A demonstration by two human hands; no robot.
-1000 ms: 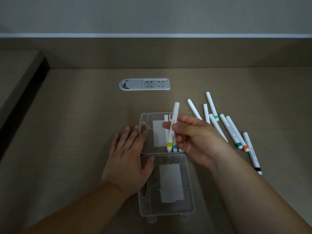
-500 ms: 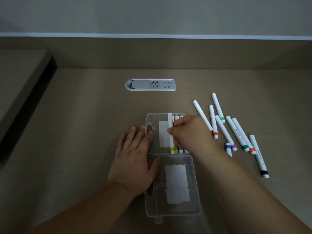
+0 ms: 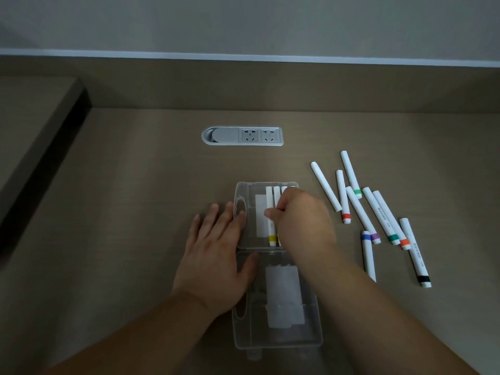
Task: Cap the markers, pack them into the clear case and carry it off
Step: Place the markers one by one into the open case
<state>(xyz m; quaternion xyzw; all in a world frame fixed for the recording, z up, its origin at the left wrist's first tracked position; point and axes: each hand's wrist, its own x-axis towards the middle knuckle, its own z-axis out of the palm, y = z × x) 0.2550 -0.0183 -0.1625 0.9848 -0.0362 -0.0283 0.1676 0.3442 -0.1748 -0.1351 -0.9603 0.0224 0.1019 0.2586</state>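
Right hand pinches a yellow-banded marker in the clear case; left hand flat; loose markers lie toward the surface's right edge, nearer the right hand.

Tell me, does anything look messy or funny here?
A bit messy: eight white markers lie scattered and crisscrossed on the brown table, right of the open clear plastic case. Nothing looks broken or spilled.

The clear case looks like glossy transparent plastic, lying on a matt wood-grain desk.
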